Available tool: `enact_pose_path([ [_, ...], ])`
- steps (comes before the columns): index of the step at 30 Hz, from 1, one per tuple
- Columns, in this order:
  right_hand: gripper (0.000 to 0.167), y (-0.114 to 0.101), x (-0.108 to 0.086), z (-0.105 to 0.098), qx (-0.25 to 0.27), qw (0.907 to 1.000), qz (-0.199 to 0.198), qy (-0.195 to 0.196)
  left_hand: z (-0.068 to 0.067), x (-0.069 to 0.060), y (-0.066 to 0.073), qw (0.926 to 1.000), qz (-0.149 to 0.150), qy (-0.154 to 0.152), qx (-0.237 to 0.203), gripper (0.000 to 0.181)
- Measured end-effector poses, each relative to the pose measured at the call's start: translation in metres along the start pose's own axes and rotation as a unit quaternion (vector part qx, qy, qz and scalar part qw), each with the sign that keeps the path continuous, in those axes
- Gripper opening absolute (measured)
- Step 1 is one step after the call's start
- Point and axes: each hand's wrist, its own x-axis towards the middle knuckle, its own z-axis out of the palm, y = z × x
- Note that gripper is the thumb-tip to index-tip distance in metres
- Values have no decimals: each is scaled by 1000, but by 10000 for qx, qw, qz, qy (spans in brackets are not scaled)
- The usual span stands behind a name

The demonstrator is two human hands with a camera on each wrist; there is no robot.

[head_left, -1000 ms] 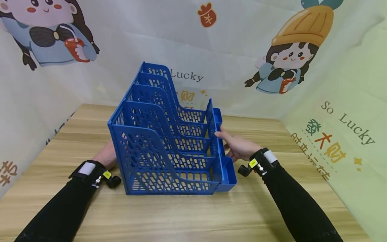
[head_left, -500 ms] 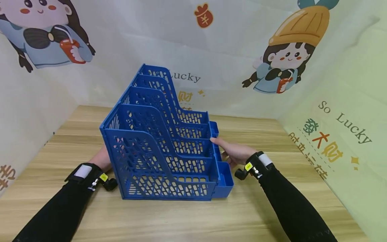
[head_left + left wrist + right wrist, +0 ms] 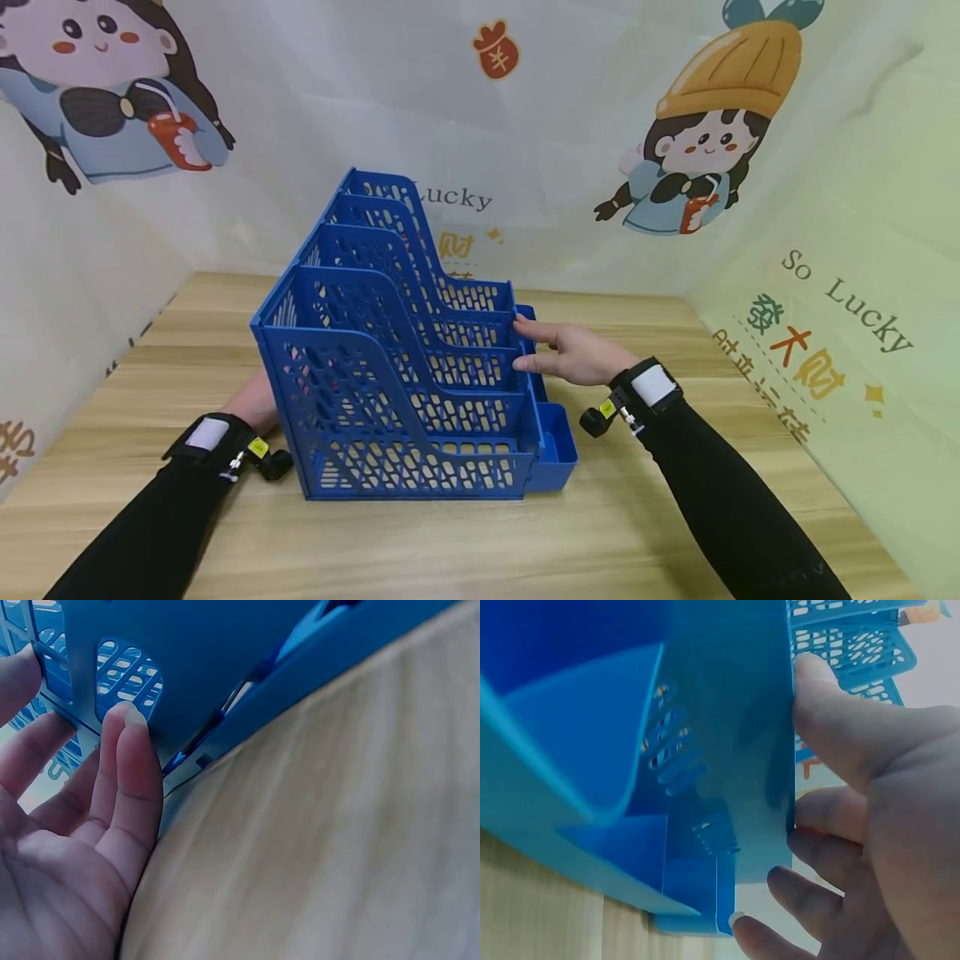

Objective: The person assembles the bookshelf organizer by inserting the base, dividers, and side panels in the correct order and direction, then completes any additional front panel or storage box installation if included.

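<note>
A blue plastic file rack [image 3: 420, 400] stands upright on the table, with several slots split by perforated dividers that slope down toward the right. My left hand [image 3: 258, 404] is behind its tall back at the left, fingers hidden in the head view. In the left wrist view the left hand [image 3: 75, 855] has its fingertips against the perforated blue panel, slightly bent. At the low front side, my right hand [image 3: 573, 354] touches the front panel's upper edge with extended thumb and fingers. The right wrist view shows the right thumb [image 3: 817, 697] on that edge.
Small blue open trays [image 3: 553, 446] stick out from the rack's front side, below the right hand. Wood-grain table [image 3: 420, 550] lies around the rack. A printed cloth backdrop [image 3: 360, 92] hangs behind and along both sides.
The front panel, raised at its far end a second ago, now sits level with the divider ends. The rack shifted slightly left. My right hand moved from the trays up to the panel's edge.
</note>
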Motion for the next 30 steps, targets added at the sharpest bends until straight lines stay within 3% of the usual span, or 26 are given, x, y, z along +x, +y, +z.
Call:
enact_pose_path([
  [6, 78, -4, -1, -1, -112, 9999, 8, -12, -1, 2, 3, 9995, 225, 32, -205, 23],
  [10, 75, -9, 0, -1, -249, 9996, 157, -13, -2, 1, 6, 9999, 88, -75, -26, 34],
  [18, 75, -11, -2, 2, -545, 9982, 228, 30, -1, 9, 10, 9999, 63, -86, -12, 33],
  [24, 75, -2, 1, 4, -321, 9994, 157, 39, -1, 9, 10, 9998, -96, -65, 148, 38],
  [27, 74, 4, 2, 10, -174, 9997, 82, 137, -2, 1, 17, 9998, -56, -52, 183, 33],
  [30, 75, 10, 3, 17, -101, 9996, -60, 242, -2, -18, 31, 9994, -22, -41, 337, 39],
])
